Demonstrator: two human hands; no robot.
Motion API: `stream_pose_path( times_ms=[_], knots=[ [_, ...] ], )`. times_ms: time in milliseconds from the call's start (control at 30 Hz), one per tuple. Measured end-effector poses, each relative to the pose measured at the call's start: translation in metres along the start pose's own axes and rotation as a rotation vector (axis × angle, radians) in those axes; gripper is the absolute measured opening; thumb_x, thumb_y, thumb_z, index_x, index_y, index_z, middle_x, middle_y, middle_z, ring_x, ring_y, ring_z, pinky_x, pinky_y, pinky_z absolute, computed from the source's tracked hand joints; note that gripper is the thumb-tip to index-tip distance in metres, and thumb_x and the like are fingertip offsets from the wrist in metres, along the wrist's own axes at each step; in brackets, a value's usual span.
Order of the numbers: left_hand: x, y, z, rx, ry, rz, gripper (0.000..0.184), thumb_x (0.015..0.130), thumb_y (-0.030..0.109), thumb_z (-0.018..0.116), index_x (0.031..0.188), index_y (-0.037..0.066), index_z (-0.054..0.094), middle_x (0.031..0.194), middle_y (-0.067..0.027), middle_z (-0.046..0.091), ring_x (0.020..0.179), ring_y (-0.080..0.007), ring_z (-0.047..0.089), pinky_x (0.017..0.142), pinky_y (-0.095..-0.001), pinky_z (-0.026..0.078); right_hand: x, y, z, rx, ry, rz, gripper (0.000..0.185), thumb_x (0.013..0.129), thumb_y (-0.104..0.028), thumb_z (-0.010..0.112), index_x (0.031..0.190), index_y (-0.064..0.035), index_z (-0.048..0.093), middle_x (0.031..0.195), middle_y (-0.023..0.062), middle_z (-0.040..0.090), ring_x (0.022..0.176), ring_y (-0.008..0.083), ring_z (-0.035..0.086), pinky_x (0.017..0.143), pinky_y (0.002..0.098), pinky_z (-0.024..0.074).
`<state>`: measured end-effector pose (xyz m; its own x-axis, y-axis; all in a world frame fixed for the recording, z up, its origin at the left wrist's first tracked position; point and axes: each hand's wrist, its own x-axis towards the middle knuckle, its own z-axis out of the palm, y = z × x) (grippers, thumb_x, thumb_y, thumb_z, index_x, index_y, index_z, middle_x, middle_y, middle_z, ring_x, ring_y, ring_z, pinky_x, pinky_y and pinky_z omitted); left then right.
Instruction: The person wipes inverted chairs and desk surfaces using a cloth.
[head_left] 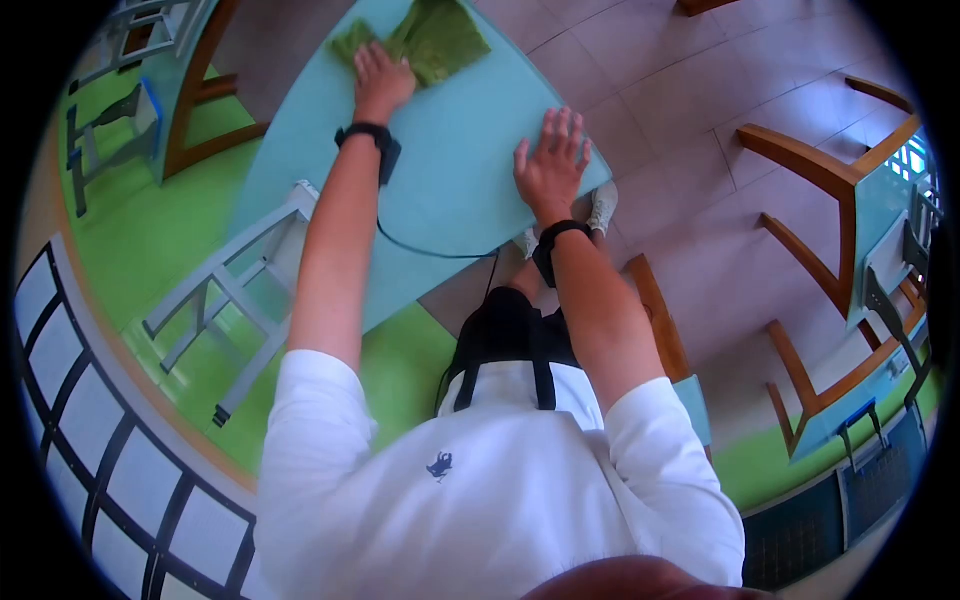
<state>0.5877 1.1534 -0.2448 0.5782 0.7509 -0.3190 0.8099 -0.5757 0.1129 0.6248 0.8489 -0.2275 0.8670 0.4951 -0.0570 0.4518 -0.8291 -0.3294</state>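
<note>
A green cloth (pixel 440 42) lies rumpled at the far end of the pale blue-green table (pixel 450 160). My left hand (pixel 383 83) rests on the cloth's near left part, its fingers stretched out flat over the fabric. On the bare tabletop near the right edge, my right hand (pixel 552 165) lies palm down with its fingers spread, holding nothing. Each wrist wears a black band, and a thin dark cable (pixel 435 254) runs from the left one across the table towards my waist.
A grey-framed stool or chair (pixel 235 290) is against the table's left side. Upturned tables with wooden legs (pixel 800 160) stand to the right. Another grey chair (pixel 115 130) is at upper left. My shoes (pixel 602 207) are below the table's right edge.
</note>
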Motion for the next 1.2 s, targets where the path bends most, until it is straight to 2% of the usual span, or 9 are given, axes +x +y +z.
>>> stream_pose_path(
  times_ms=[133,300,400,600,667,800,900,1133,1200],
  knots=[
    [-0.086,0.022,0.017,0.037,-0.136,-0.252,0.09,0.093,0.06,0.027,0.147,-0.007,0.001,0.154,-0.0296,-0.004,0.144,-0.0404,-0.005,0.116,-0.0497,-0.001,0.0,0.008,0.002,0.083,-0.008,-0.032,0.063,0.09,-0.037,0.048,0.145,-0.0105,0.032,0.151,0.0075,0.028,0.143,0.0256,0.02,0.113,0.0469,0.0129],
    [-0.182,0.097,0.042,0.143,-0.322,-0.203,0.094,0.093,0.06,0.028,0.145,-0.013,0.001,0.149,-0.0384,-0.005,0.141,-0.049,-0.006,0.114,-0.053,-0.002,-0.013,0.035,-0.027,0.275,-0.038,-0.174,0.058,0.091,-0.033,0.05,0.144,-0.0132,0.035,0.151,0.0117,0.028,0.143,0.027,0.021,0.114,0.0485,0.0124],
    [-0.227,0.137,0.068,0.178,-0.339,-0.145,0.088,0.095,0.054,0.031,0.145,-0.012,0.001,0.151,-0.036,-0.004,0.141,-0.0491,-0.005,0.114,-0.0548,0.003,-0.01,0.074,-0.036,0.309,-0.171,-0.582,0.051,0.092,-0.02,0.047,0.142,-0.023,0.04,0.149,0.0134,0.034,0.14,0.0279,0.028,0.113,0.0529,0.0161],
    [-0.293,0.175,0.08,0.161,0.005,0.473,0.074,0.088,0.028,0.053,0.14,-0.016,0.022,0.145,-0.039,0.019,0.137,-0.052,0.017,0.113,-0.0524,0.019,-0.045,0.165,-0.067,0.236,-0.325,-0.74,0.038,0.087,-0.017,0.049,0.123,-0.0135,0.058,0.139,0.0096,0.049,0.138,0.0223,0.033,0.112,0.052,0.0212],
    [-0.288,0.174,0.085,0.083,-0.05,0.437,0.072,0.089,0.026,0.053,0.14,-0.015,0.023,0.145,-0.0381,0.021,0.138,-0.0501,0.018,0.114,-0.0486,0.019,-0.054,0.181,-0.08,0.278,-0.347,-0.821,0.032,0.083,-0.014,0.051,0.113,-0.0119,0.062,0.129,0.0128,0.056,0.118,0.026,0.054,0.106,0.0503,0.0334],
    [-0.262,0.182,0.068,-0.238,-0.268,0.184,0.085,0.091,0.042,0.054,0.141,-0.015,0.017,0.147,-0.0385,0.014,0.139,-0.0503,0.014,0.115,-0.0468,0.016,-0.05,0.197,-0.129,0.335,-0.431,-0.857,0.025,0.08,-0.013,0.053,0.103,-0.0101,0.062,0.115,0.0109,0.062,0.091,0.0257,0.064,0.088,0.0415,0.0456],
    [-0.236,0.196,0.084,-0.21,-0.498,0.024,0.104,0.087,0.06,0.05,0.142,-0.016,0.006,0.148,-0.0404,-0.001,0.141,-0.0486,-0.005,0.116,-0.0479,0.001,-0.026,0.195,-0.164,0.221,-0.582,-0.815,0.022,0.08,-0.014,0.053,0.099,-0.0105,0.063,0.112,0.0112,0.064,0.084,0.0271,0.066,0.08,0.0409,0.0488],
    [-0.219,0.245,0.075,0.032,-0.475,-0.218,0.095,0.086,0.04,0.057,0.144,-0.014,0.005,0.152,-0.0332,0.0,0.143,-0.0454,-0.006,0.117,-0.0448,0.0,0.012,0.203,-0.157,0.147,-0.584,-0.748,0.013,0.081,-0.015,0.054,0.085,-0.0087,0.065,0.083,0.0133,0.068,0.076,0.0328,0.067,0.069,0.0444,0.0534],
    [-0.199,0.228,0.092,-0.807,-0.127,-0.062,0.087,0.087,0.032,0.059,0.147,-0.007,0.009,0.155,-0.0257,0.006,0.145,-0.037,0.001,0.117,-0.0398,0.01,0.022,0.207,-0.154,0.153,-0.607,-0.731,0.017,0.084,-0.017,0.053,0.086,-0.0073,0.066,0.084,0.0158,0.068,0.077,0.0341,0.067,0.071,0.0456,0.053]
  ],
)
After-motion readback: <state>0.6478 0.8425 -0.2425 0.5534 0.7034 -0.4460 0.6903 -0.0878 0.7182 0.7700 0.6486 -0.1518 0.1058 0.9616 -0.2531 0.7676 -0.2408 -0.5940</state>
